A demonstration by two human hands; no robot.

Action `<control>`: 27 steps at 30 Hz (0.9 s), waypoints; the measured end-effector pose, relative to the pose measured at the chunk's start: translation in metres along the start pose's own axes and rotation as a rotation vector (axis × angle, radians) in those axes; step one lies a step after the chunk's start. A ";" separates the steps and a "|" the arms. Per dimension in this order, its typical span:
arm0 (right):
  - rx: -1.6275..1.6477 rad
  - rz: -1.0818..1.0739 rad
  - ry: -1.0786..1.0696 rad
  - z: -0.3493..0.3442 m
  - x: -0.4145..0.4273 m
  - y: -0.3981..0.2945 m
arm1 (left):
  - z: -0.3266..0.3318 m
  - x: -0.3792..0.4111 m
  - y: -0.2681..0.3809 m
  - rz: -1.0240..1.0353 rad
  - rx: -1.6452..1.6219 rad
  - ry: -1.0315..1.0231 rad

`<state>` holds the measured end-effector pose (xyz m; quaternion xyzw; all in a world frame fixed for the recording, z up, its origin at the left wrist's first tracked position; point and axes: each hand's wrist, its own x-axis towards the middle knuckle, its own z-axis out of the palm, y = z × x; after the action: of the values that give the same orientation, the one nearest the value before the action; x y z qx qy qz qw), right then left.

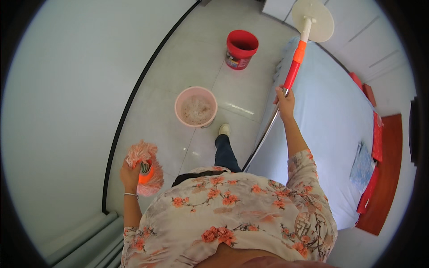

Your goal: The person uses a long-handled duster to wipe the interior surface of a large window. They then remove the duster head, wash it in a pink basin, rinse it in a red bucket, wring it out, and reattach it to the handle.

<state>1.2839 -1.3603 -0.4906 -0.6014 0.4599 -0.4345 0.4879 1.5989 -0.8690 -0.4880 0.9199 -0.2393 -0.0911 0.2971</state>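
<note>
My left hand (pixel 130 176) grips the edge of a fluffy pink mop head (pixel 143 151), whose orange centre and some striped material show. In my right hand (pixel 285 104) is a mop pole (pixel 292 74) with a metal shaft and red and orange sleeves. The pole slants, its round white mop disc (pixel 313 20) raised at the top and bare of any pad. Ahead of me on the floor stands a pink bucket (pixel 177 106) holding murky, foamy water (pixel 197 110). Farther off is a red bucket (pixel 242 53) with a printed label; its bottom inside is dark.
A bed (pixel 318 110) with a pale blue cover runs along my right, with a wooden headboard (pixel 385 187). White cabinets (pixel 372 37) stand at the far right. The left wall (pixel 73 100) has a black skirting strip (pixel 134 88). Grey curtains (pixel 97 238) hang at lower left.
</note>
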 end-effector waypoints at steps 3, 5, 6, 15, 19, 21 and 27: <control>-0.109 0.137 -0.050 0.026 0.067 0.080 | 0.014 0.015 0.042 -0.040 -0.110 -0.017; -0.121 0.180 -0.092 0.052 0.115 0.128 | 0.033 0.044 0.066 -0.109 -0.092 -0.021; -0.098 0.182 -0.111 0.062 0.136 0.144 | 0.039 0.058 0.083 -0.147 -0.115 -0.048; -0.241 0.341 -0.185 0.082 0.231 0.202 | 0.108 0.096 0.167 -0.151 -0.332 -0.091; -0.261 0.349 -0.148 0.096 0.238 0.226 | 0.152 0.120 0.136 -0.106 -0.354 -0.157; -0.301 0.371 -0.145 0.095 0.250 0.246 | 0.183 0.128 0.121 -0.005 -0.248 -0.192; -0.246 0.570 -0.293 0.091 0.269 0.370 | 0.275 0.171 0.083 0.309 0.017 -0.340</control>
<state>1.3785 -1.6436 -0.8493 -0.5590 0.5835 -0.1312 0.5744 1.6303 -1.1512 -0.6653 0.8463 -0.4247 -0.1960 0.2550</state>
